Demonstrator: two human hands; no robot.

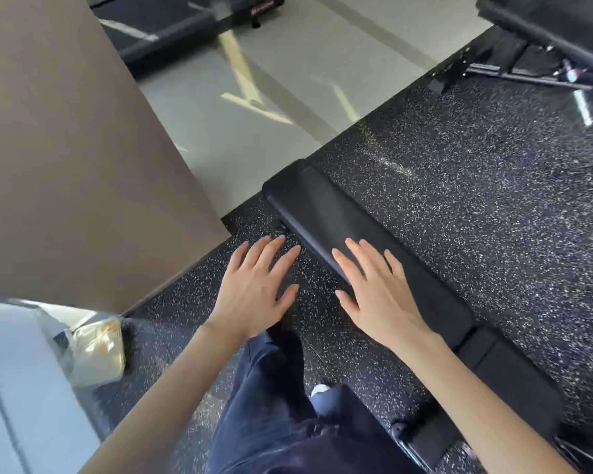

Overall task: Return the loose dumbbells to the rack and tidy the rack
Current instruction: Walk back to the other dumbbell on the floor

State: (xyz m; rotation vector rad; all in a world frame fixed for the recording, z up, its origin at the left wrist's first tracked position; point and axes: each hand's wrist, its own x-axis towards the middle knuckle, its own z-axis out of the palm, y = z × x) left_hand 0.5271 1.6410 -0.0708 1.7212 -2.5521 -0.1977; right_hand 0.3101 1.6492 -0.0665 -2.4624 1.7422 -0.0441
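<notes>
— So, any dumbbells?
— None in view, nor a rack; left hand point(254, 292) hovers over the floor point(459, 206), right hand point(377, 295) over the bench point(322, 213), fingers point(271, 256) spread, empty.
— Then scan round first; grip each at its middle.

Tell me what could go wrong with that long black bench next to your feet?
You might trip: the bench runs close beside the shoe. The brown wall has a corner that looks near the left hand, so a quick turn could bump it. The right hand is empty too, and nothing to tidy shows here, so searching may waste time.
</notes>
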